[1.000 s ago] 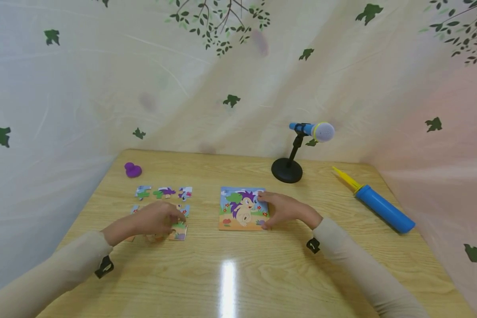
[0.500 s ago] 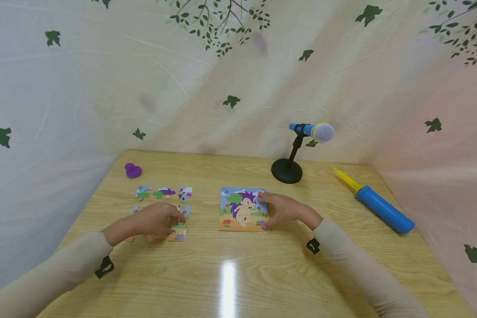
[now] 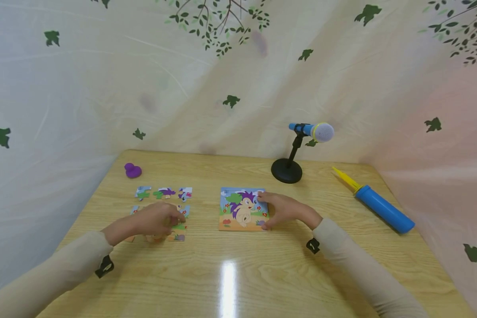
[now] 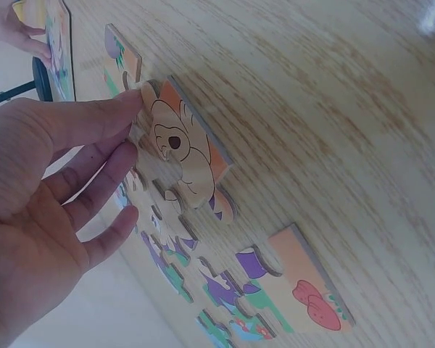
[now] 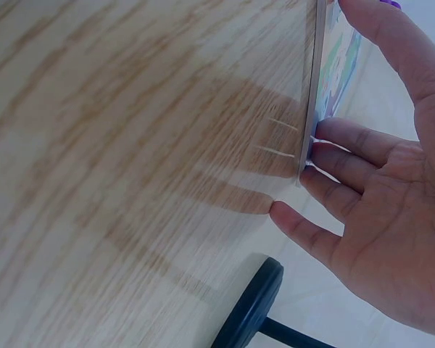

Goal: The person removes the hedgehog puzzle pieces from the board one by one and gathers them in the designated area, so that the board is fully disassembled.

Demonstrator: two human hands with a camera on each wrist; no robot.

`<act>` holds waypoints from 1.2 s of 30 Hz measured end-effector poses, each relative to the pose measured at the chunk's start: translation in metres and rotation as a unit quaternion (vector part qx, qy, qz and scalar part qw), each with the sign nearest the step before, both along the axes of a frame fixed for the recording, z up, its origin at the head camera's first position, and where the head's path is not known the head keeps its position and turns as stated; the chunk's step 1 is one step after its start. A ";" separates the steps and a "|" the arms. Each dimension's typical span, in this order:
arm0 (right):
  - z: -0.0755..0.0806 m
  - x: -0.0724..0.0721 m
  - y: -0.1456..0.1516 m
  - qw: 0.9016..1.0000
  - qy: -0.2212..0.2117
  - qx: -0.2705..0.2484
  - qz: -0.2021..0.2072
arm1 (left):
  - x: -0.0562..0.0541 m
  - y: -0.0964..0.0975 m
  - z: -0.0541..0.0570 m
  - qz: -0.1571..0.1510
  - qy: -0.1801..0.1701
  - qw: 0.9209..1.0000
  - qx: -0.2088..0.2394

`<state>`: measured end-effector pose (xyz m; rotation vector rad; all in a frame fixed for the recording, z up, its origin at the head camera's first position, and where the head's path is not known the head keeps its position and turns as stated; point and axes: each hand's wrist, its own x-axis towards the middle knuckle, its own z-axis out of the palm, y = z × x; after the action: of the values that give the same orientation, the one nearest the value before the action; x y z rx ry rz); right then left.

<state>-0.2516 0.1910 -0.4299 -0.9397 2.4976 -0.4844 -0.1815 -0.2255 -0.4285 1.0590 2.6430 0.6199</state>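
In the head view, my left hand (image 3: 157, 217) hovers over the jigsaw pieces at left. Its thumb and fingertips are close to a corner piece (image 3: 179, 237) with a purple plant on it, which lies flat. The left wrist view shows the fingers stretched out, with the thumb tip beside a beige belly piece (image 4: 175, 141); the index fingertip is hidden. My right hand (image 3: 284, 207) holds the right side of a square puzzle board (image 3: 242, 209) picturing a purple-haired hedgehog. Its fingers touch the board's edge, the thumb at the near corner.
More pieces lie in rows, such as the strawberry piece (image 4: 312, 290) and a top-row piece (image 3: 185, 193). Behind them sits a purple toy (image 3: 133, 170). A blue microphone (image 3: 314, 131) on a black stand (image 3: 287, 171) and a blue hand pump (image 3: 385, 209) occupy the right side.
The corner piece under my left fingertips has shifted slightly and now lies flatter. Both hands have stayed almost in place, and the puzzle board has not moved.
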 end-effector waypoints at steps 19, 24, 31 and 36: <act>-0.005 -0.004 0.006 1.000 -0.011 0.000 -0.026 | -0.011 0.010 0.016 0.025 0.033 0.999 0.010; -0.006 -0.003 0.007 1.000 -0.005 -0.010 -0.024 | -0.019 0.009 0.024 0.046 0.079 0.996 0.013; -0.008 -0.004 0.010 1.000 0.003 -0.027 -0.014 | -0.034 0.014 0.038 0.082 0.094 0.992 0.015; -0.006 -0.006 0.010 0.999 0.024 -0.028 -0.003 | -0.049 0.023 0.049 0.101 0.111 0.989 0.014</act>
<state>-0.2580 0.2006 -0.4359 -0.9754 2.5427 -0.5429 -0.2302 -0.2024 -0.3796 0.9233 2.9697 0.6108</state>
